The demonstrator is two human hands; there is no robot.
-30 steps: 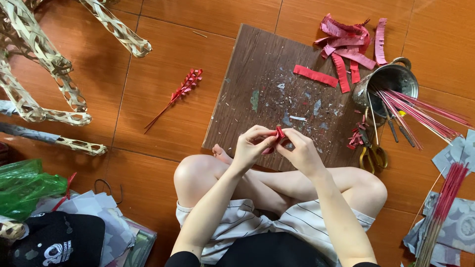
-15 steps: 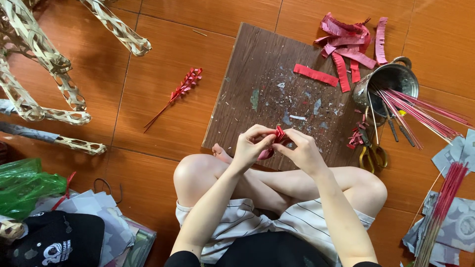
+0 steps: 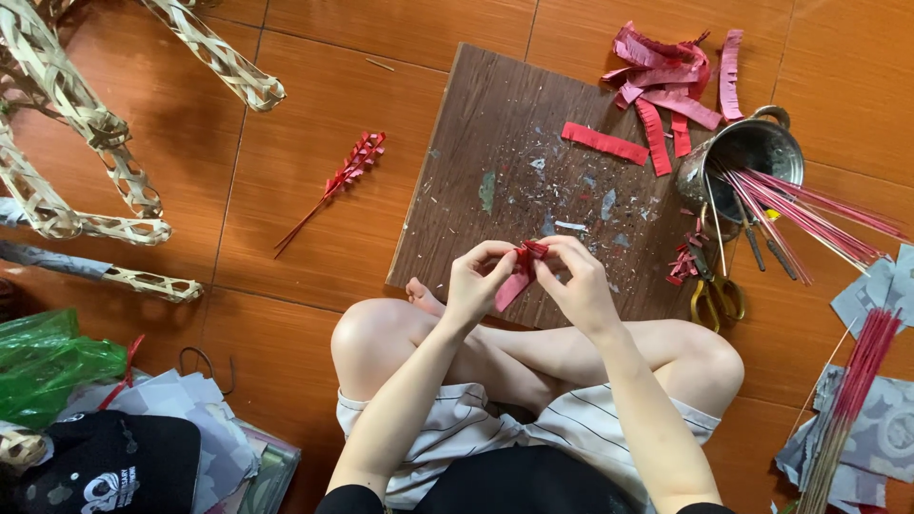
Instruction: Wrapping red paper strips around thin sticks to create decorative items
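Note:
My left hand (image 3: 478, 278) and my right hand (image 3: 577, 282) meet above my crossed legs, both pinching a small red paper strip (image 3: 514, 282) that hangs down between the fingers. The hands hover over the near edge of a brown wooden board (image 3: 495, 143) lying on the tiled floor. The strip's upper end is folded between my fingertips and partly hidden by them.
Red paper strips (image 3: 666, 81) lie at the board's far right. A metal pot (image 3: 747, 152) holds thin red sticks (image 3: 809, 214). Yellow-handled scissors (image 3: 716, 290) lie beside it. A finished red paper sprig (image 3: 343, 181) lies left. Woven bamboo frames (image 3: 86, 143) and a green bag (image 3: 43, 362) are at left.
My fingers have shifted slightly on the red strip, which now hangs lower between the hands. Everything else stays put.

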